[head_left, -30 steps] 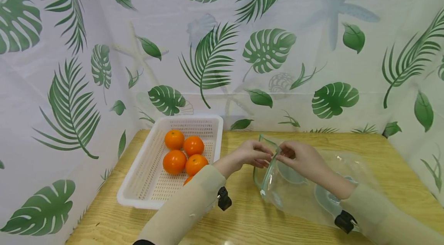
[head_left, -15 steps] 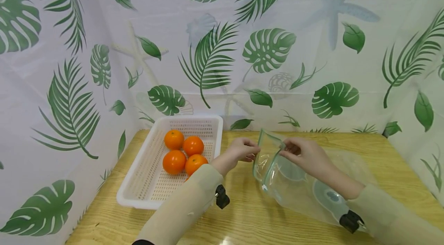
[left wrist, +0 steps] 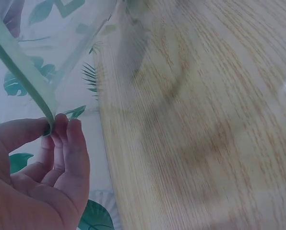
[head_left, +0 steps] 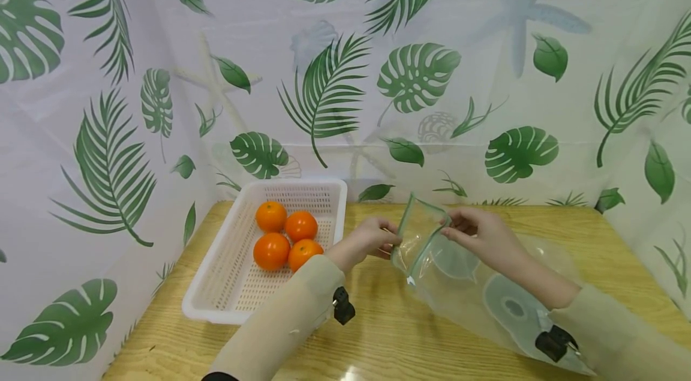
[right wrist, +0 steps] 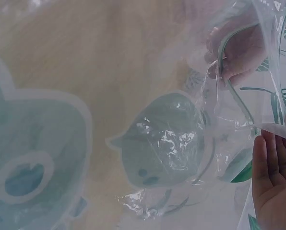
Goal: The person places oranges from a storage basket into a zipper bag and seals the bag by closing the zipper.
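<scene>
Left hand and right hand pinch a clear bag by its rim — basket at its nine o'clock, holding perhaps four oranges.

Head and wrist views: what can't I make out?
Head: near right corner of basket, any contents there, hidden by left sleeve.
Head: part of bag behind right sleeve.
Left wrist: bag cut off by left edge.
Right wrist: right grip cut off by right edge.
</scene>
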The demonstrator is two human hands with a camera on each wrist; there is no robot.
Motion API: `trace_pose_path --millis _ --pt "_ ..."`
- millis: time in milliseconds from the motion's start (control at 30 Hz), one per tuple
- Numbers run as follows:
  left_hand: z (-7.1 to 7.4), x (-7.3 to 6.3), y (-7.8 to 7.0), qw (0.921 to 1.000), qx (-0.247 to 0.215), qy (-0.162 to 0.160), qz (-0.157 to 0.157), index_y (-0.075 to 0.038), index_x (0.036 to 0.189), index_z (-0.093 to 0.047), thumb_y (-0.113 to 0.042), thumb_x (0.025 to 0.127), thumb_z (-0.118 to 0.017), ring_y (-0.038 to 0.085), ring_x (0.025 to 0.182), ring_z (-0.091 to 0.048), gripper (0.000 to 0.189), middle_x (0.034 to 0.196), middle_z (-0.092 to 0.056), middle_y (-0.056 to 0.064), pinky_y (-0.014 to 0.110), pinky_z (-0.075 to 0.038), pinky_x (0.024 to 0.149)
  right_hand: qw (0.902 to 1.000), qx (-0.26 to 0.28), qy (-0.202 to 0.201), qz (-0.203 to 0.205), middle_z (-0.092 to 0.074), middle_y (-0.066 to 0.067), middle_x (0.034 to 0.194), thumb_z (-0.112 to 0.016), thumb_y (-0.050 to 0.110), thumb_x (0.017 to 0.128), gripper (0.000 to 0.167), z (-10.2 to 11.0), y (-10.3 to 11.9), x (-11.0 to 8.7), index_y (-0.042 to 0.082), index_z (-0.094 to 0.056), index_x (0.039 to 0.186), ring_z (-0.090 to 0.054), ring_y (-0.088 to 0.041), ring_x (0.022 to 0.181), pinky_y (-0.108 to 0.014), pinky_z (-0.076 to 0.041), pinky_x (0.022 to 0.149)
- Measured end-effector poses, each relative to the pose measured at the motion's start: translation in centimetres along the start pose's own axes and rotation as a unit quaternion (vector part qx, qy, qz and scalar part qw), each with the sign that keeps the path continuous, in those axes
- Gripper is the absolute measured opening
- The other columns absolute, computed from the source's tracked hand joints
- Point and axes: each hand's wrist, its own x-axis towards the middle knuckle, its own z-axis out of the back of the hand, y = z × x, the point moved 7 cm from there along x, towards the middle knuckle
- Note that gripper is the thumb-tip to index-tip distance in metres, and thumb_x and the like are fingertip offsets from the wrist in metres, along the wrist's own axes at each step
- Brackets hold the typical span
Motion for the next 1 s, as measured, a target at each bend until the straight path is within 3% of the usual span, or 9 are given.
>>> trace_pose_path --millis 333,633,867,1000 --pt "0.2 -0.4 -1.0 0.9999 0.005 0.015 0.002 0.006 0.114 -0.068 -0.002 0.101 -0.067 0.013 0.076 -0.067 0.015 0.092 -0.064 0.004 0.038 -0.066 0.086 0.9994 0.03 -0.006 -0.013 -0.076 -0.013 0.094 -0.072 0.003 0.099 0.01 1.8 -0.6 -0.7 -0.002 -0.072 0.108 -0.066 0.006 0.077 -0.016 -0.057 0.07" --pt "0.8 -0.8 -2.4 0.9998 -0.008 0.017 0.009 0.005 0.115 -0.067 0.0 0.1 -0.067 0.012 0.074 -0.065 0.016 0.088 -0.062 0.001 0.036 -0.066 0.085 0.9977 0.029 -0.012 -0.059 -0.076 -0.01 0.097 -0.069 0.008 0.103 0.016 3.9 -1.1 -0.9 -0.002 -0.071 0.115 -0.066 0.006 0.078 -0.017 -0.057 0.07" --pt "1.7 -1.6 -4.0 0.9991 0.021 0.038 -0.005 0.008 0.125 -0.064 0.003 0.1 -0.066 0.013 0.076 -0.065 0.026 0.098 -0.063 0.005 0.035 -0.066 0.085 0.9988 0.023 -0.032 -0.031 -0.074 0.009 0.088 -0.071 0.005 0.101 0.011 5.1 -0.3 -0.8 -0.002 -0.073 0.11 -0.065 0.004 0.073 -0.017 -0.057 0.065" --pt "2.4 -2.0 -4.5 0.9988 0.034 0.036 -0.009 0.007 0.127 -0.064 0.003 0.1 -0.067 0.014 0.079 -0.067 0.027 0.102 -0.064 0.007 0.034 -0.066 0.084 0.9979 0.043 -0.029 -0.037 -0.071 0.021 0.088 -0.07 0.006 0.102 0.013 5.7 -0.1 -0.7 -0.003 -0.072 0.111 -0.068 0.003 0.076 -0.017 -0.058 0.067"
